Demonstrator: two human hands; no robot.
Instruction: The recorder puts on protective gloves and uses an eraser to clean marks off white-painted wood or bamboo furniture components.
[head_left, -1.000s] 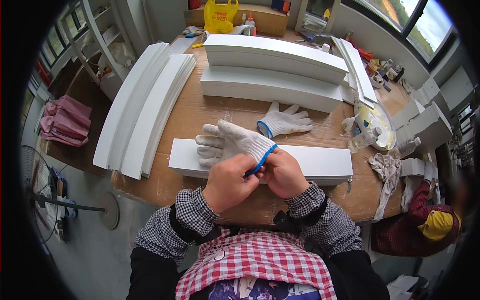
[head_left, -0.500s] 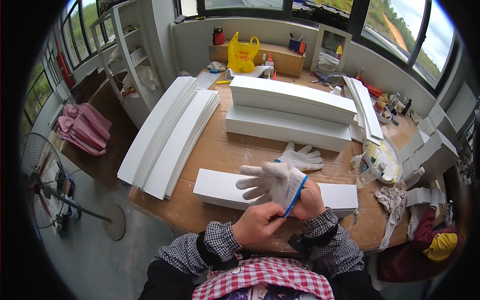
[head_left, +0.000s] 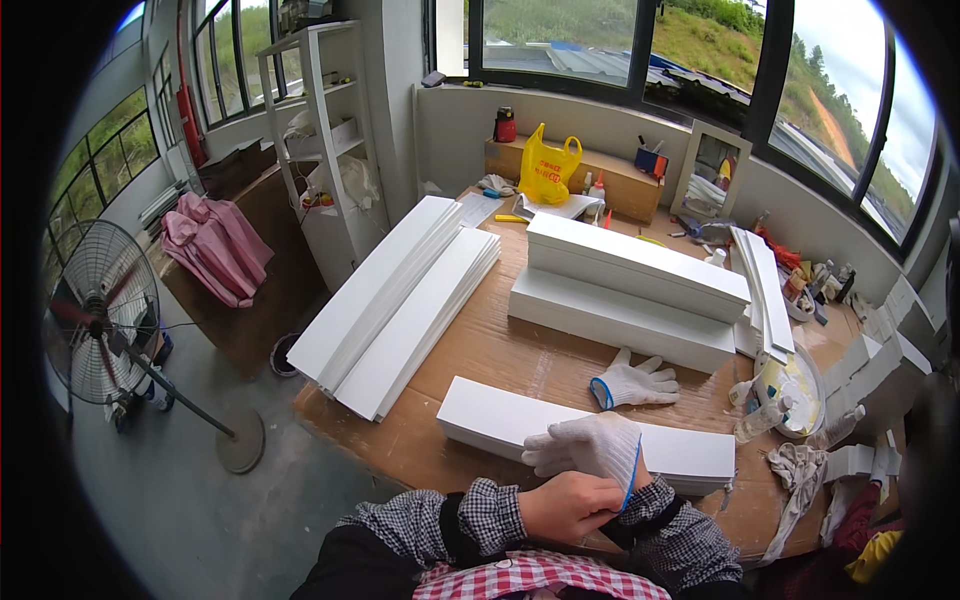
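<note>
White boards [head_left: 378, 300] stacked on brown table [head_left: 545, 362], left side. Bare left hand [head_left: 566, 506] clamped on blue-edged cuff [head_left: 633, 472] of white knit glove [head_left: 598, 440], worn on right hand [head_left: 586, 447], whose blurred fingers seem extended. Second knit glove [head_left: 635, 384] lies on table, farther right.

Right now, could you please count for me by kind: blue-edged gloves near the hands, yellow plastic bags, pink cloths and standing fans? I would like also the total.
Blue-edged gloves: 2 (worn glove, lying glove)
Yellow plastic bag: 1
Pink cloth: 1
Standing fan: 1
Total: 5
</note>
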